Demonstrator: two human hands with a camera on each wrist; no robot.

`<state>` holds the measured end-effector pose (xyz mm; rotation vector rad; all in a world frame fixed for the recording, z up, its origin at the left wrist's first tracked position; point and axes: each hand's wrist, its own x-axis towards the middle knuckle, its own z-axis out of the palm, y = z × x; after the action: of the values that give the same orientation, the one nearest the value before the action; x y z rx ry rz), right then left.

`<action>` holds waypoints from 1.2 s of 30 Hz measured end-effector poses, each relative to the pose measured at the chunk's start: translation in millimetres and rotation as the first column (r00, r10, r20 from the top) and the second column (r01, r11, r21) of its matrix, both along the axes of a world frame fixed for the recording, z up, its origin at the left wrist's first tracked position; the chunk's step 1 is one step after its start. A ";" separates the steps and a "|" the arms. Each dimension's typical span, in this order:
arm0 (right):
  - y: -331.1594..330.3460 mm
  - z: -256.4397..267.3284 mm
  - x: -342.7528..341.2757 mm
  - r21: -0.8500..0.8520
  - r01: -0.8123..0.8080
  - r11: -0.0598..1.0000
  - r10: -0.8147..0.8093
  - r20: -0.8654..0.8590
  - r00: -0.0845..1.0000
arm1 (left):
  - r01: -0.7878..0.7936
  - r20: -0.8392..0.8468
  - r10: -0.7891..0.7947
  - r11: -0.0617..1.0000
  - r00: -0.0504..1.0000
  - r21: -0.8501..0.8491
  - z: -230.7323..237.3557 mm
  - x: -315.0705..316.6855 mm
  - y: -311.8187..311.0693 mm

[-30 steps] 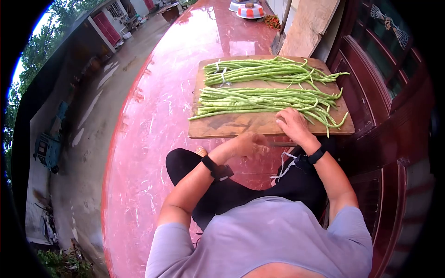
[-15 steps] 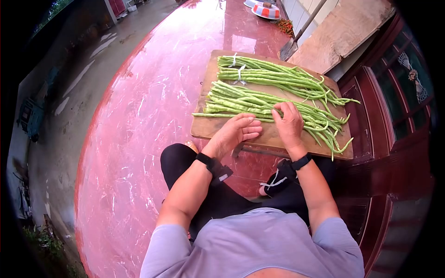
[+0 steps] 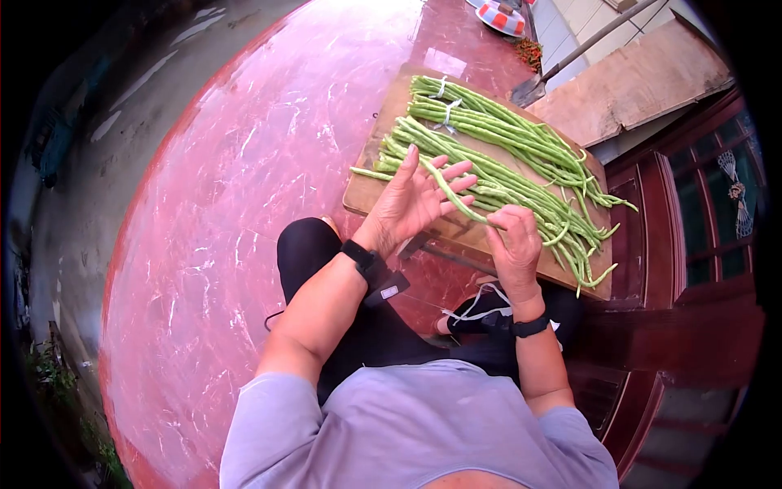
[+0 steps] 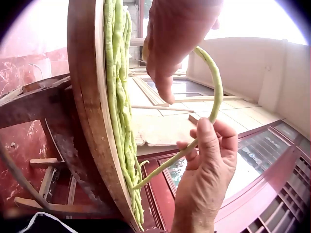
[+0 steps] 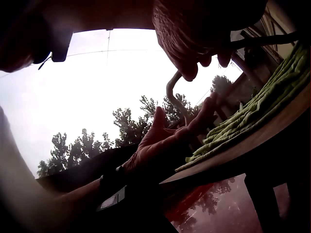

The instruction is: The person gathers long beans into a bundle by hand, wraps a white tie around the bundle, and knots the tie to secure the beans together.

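Bean (image 4: pixel 217 90) hangs in a curve between the two hands, pinched partway along its length between the thumb and fingers of the right hand (image 3: pixel 515 244). One stretch of it arcs from that pinch to the left hand (image 3: pixel 419 200); the other, in the left wrist view, slants from the grip toward the table's edge. The left hand is spread, thumb raised and fingers apart, with the bean's far stretch running up in front of them; whether it rests against the fingers I cannot tell. Both forearms reach forward, the left hand turned palm up and the right bent inward with its back showing. A dark strap (image 3: pixel 532 327) circles the right wrist.

Just beyond the hands is a low wooden table (image 3: pixel 366 194), set at an angle. On its near side lies a loose pile of long green beans (image 3: pixel 509 183), their thin ends trailing to the right. Beyond it are two bundles (image 3: pixel 505 140) bound toward their left ends with white ties (image 3: pixel 450 114). Far off on the red floor (image 3: pixel 244 179) stands an orange-and-white container (image 3: pixel 499 19), a brown block on top; its inside is hidden.
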<state>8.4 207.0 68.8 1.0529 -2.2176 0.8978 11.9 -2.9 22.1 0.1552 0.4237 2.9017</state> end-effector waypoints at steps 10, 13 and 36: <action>34.0 -20.9 9.4 0.333 0.083 0.939 -0.173 0.251 0.953 | -0.215 0.205 0.195 0.973 0.959 0.079 -18.4 5.4 -21.9; 75.1 -22.8 -12.2 0.417 0.183 0.890 -0.239 0.085 0.967 | -0.152 0.038 0.148 0.977 0.988 0.150 -28.2 8.9 -32.7; 137.9 7.0 -54.0 0.533 0.239 0.811 -0.167 -0.181 0.969 | -0.228 0.357 0.219 0.974 0.908 -0.017 -20.1 12.7 -21.7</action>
<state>-45.6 344.8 75.8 1.0434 -2.4811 0.0739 24.6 -24.6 2.0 -0.4427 0.3599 3.0631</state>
